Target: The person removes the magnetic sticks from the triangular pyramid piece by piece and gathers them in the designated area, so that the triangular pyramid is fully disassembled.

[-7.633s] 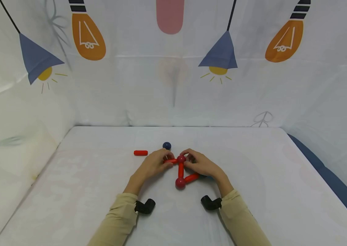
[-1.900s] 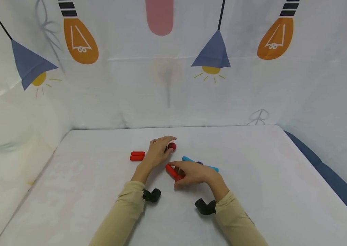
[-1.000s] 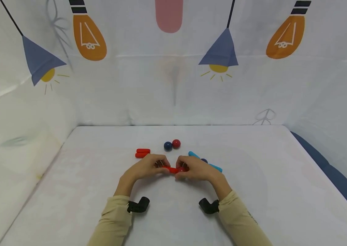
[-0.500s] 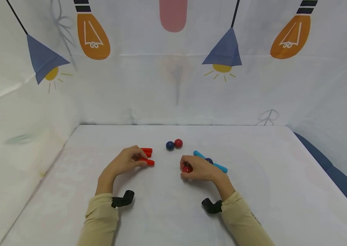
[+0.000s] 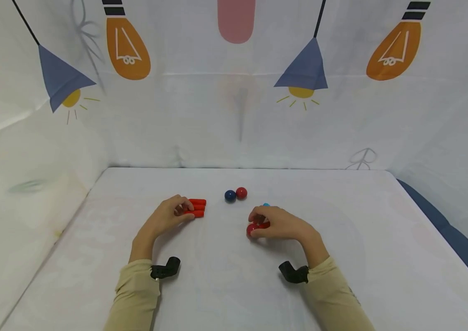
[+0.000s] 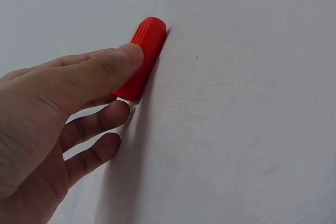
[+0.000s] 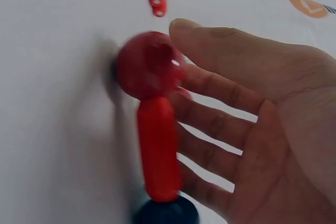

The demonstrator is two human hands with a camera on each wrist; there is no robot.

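Observation:
My left hand [image 5: 166,214] pinches a red toy rod [image 6: 147,40] between thumb and fingers. Two more red rods [image 5: 199,202] lie close alongside it in the head view. Over to the right, my right hand [image 5: 287,224] is around a red ball [image 5: 251,230], its fingers fairly straight and loose in the right wrist view. From that ball [image 7: 139,66] a red rod [image 7: 157,150] runs to a dark blue ball [image 7: 167,214], which the right hand hides in the head view.
Behind the hands, a loose dark blue ball [image 5: 230,196] and a second red ball [image 5: 241,193] sit side by side on the white table [image 5: 217,285]. The tip of a light blue rod [image 5: 266,204] shows behind the right hand. A printed cloth [image 5: 192,119] hangs at the back.
A red rod has come off the right hand's red ball, and the left hand has carried it left beside the other two. The right hand has loosened and shifted slightly right.

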